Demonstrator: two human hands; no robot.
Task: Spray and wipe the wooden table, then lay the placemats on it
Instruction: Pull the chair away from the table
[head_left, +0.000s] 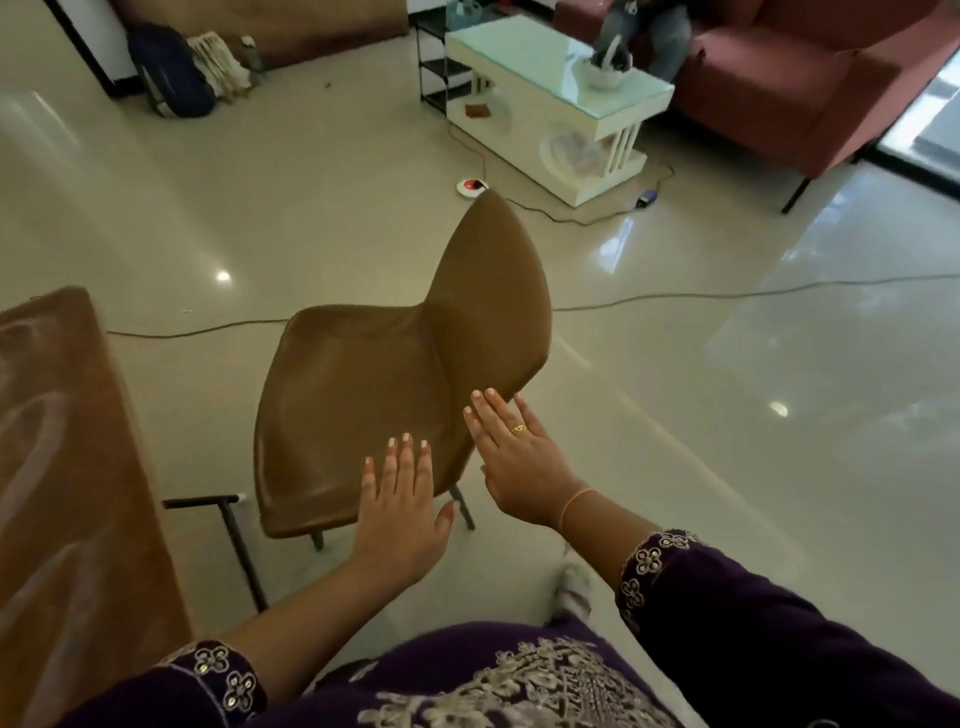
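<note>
Hands are what fill the middle of the view: the left hand (400, 512) at about 6 o'clock and the right hand (519, 457) just beside it toward 4 o'clock, both flat with fingers straight and together, holding nothing. They are stretched toward a brown chair (363, 395) that stands at the centre, angled away from the wooden table (57, 467). The left fingertips lie over the near edge of the seat and the right ones by the side edge where seat meets back. Whether either palm actually presses the chair cannot be told. The wooden table shows only as a blurred corner at 9 o'clock, running down the left edge, with pale streaks on its top that could be reflections or damp smears. No spray bottle, cloth or placemat is in sight, and none lies on the visible part of the table. Judging from that, the work looks to be at a side step, shifting the chair clear, and the placemats appear not yet laid. A white coffee table (561, 88) stands at 1 o'clock, and a cable (727, 291) trails over the floor toward 3 o'clock.
</note>
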